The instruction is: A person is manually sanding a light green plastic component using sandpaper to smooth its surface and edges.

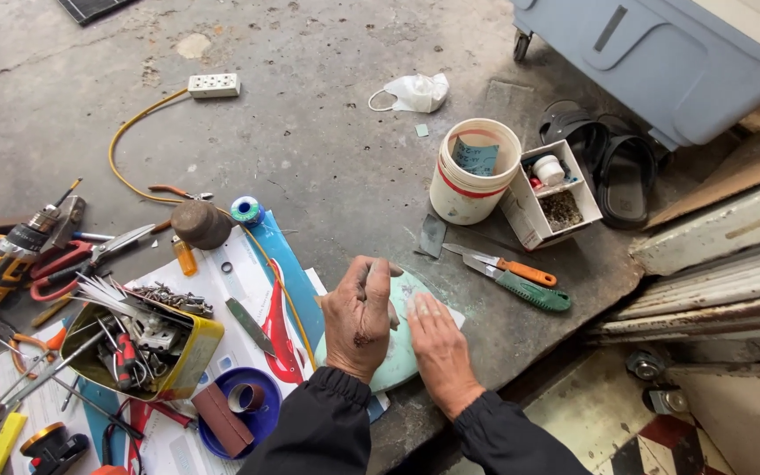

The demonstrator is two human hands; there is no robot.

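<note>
Pale-green disc [402, 339] lies under both hands, left hand [358, 318] half-curled, right hand [437, 345] flat, bare concrete floor [327, 149] beyond.

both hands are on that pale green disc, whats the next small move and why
Probably keep the right hand pressed flat to pin the pale green disc, and let the left hand work its small gripped item over the surface. The left fingers are curled as if pinching something, too hidden to identify. The disc lies near the floor's edge, so steadying it seems wise.
</note>
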